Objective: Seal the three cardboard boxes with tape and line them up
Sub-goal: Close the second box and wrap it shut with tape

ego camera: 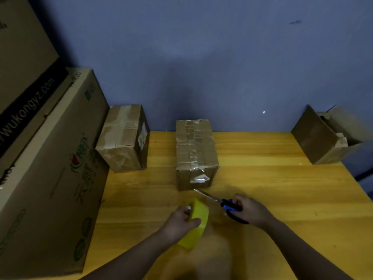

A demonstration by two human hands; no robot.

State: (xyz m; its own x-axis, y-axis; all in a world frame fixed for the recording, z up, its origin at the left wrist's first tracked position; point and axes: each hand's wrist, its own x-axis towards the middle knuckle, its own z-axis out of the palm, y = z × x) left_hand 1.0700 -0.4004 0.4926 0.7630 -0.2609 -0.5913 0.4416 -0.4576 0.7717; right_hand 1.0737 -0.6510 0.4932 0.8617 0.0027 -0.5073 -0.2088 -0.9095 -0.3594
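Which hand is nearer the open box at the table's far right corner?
Right. The right hand, holding scissors, is closer to the open box; the left hand, gripping the tape roll, is farther left.

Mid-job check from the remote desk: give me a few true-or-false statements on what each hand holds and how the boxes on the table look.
1. The left hand holds the yellow tape roll. True.
2. The right hand holds a marker pen. False: it holds scissors.
3. The middle box has tape along its top. True.
4. The right box is taped shut. False: its flaps stand open.
5. The left box is stacked on the middle box. False: they stand apart on the table.
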